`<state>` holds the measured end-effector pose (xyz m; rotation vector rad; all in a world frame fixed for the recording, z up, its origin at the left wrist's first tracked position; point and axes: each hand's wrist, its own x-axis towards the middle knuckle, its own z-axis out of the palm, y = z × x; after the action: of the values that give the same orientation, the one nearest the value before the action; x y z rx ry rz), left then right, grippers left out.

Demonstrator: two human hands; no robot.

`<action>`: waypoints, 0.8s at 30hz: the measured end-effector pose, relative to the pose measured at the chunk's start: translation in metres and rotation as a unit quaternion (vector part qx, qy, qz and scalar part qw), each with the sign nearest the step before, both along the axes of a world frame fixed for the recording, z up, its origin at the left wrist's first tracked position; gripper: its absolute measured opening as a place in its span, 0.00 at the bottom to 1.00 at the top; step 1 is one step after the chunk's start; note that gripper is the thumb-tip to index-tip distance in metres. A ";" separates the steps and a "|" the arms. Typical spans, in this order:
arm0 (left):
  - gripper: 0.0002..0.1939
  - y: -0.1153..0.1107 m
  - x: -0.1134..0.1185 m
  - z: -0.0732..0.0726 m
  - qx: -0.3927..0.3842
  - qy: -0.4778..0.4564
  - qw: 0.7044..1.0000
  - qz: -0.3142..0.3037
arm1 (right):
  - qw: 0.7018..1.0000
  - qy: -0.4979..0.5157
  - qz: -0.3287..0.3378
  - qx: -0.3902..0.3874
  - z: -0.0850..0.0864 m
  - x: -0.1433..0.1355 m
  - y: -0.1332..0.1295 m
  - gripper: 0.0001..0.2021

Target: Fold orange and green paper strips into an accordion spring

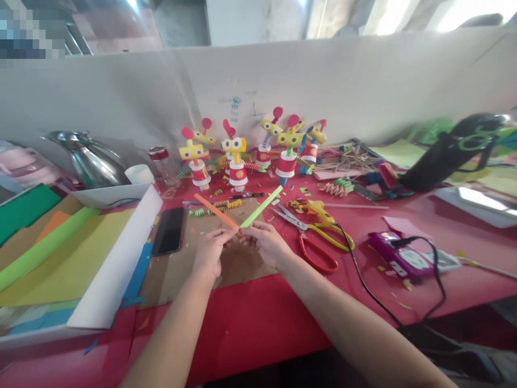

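Note:
An orange paper strip (214, 209) and a light green paper strip (262, 207) meet in a V at my fingertips, above a brown cardboard sheet (242, 264). My left hand (213, 249) pinches the orange strip near its lower end. Fingers of my right hand (267, 243) are closed on the lower end of the green strip, touching the place where the two join. Just beyond the strips lie coiled yellow-and-black paper springs (230, 205). Scissors with red and yellow handles (319, 261) rest right of my right hand.
Several paper figures on cups (238, 175) stand at the back. A phone (168, 230) and a box of coloured paper (97, 269) lie left. To the right are a yellow glue gun (321, 213), a purple power socket (398, 256) with a black cable, and a black bottle (440, 156).

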<state>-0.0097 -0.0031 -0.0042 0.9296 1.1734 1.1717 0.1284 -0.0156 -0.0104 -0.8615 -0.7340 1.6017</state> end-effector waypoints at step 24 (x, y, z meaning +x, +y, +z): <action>0.13 0.000 -0.002 0.000 0.022 -0.034 0.998 -0.056 | 0.999 0.031 -0.013 0.034 0.000 -0.001 -0.002 0.09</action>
<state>-0.0113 -0.0033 -0.0038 0.9677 1.0316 1.1343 0.1270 -0.0175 -0.0100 -0.7661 -0.7268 1.5652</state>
